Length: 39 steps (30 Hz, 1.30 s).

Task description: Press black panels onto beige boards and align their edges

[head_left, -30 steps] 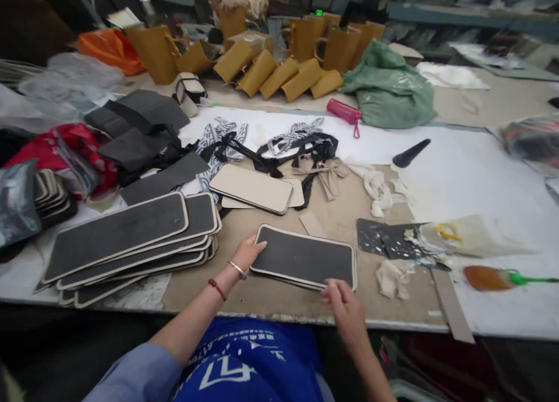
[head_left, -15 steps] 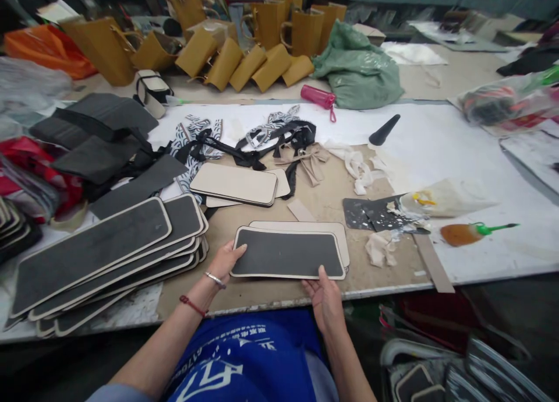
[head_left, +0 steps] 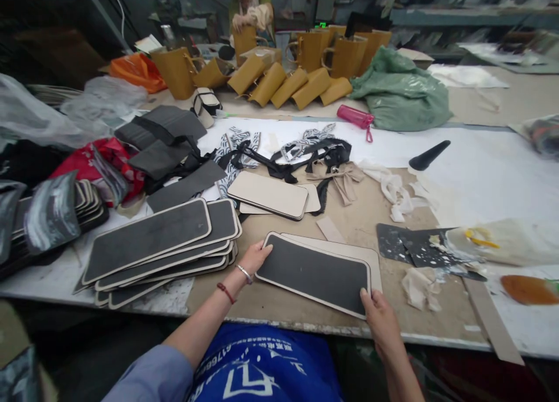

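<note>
A dark grey rectangular panel (head_left: 314, 272) with rounded corners and a cream edge is held flat by both hands at the table's front. My left hand (head_left: 255, 259) pinches its left end, thumb on top. At its right end my right hand (head_left: 379, 311) grips the corner, the thumb over the face and the fingers partly hidden below. Under and behind it shows a cream panel (head_left: 371, 255). Left of my hands lies a fanned stack of similar dark panels (head_left: 148, 239). Cream-side-up panels (head_left: 268, 193) lie just beyond.
Tan bags (head_left: 279, 87) line the back, with another person (head_left: 253, 17) behind them. A glue-smeared dark board (head_left: 406, 244), a beige strip (head_left: 491, 320) and an amber bottle (head_left: 528, 289) lie to the right. Fabric scraps (head_left: 297, 151) cover the middle. A green plastic bag (head_left: 402, 93) sits at the back.
The view has swung left. My right hand now grips the panel's right end instead of its lower edge, and the panel is turned, its right end nearer me, relative to the cream panel beneath.
</note>
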Each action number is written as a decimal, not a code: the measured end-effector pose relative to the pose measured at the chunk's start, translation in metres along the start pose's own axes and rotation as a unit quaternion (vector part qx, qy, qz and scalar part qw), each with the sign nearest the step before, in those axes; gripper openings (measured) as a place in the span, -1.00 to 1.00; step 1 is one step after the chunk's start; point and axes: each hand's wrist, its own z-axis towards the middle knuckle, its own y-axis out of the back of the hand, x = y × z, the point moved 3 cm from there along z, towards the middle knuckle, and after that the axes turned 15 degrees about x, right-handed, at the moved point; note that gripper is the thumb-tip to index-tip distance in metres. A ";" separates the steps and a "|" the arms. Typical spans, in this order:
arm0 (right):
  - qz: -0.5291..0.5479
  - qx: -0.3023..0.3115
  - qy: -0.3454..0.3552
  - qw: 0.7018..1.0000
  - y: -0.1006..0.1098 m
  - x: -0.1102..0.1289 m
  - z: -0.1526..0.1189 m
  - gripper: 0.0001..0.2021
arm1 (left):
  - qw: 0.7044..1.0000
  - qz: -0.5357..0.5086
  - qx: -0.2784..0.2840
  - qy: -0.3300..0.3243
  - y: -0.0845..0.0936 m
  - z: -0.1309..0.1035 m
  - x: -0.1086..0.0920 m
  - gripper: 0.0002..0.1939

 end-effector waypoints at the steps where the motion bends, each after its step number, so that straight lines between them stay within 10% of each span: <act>1: -0.018 0.001 -0.008 1.000 0.001 0.003 0.003 -0.60 | 1.000 0.021 -0.007 -0.002 0.001 0.003 -0.001 -0.68; 20: -0.360 -0.059 -0.097 0.926 -0.016 0.007 0.026 -0.68 | 0.912 0.380 -0.151 0.016 -0.005 0.022 -0.020 -0.84; 39: -0.386 -0.063 -0.108 0.914 -0.017 0.005 0.025 -0.54 | 0.864 0.481 -0.139 0.053 -0.008 0.021 -0.012 -0.78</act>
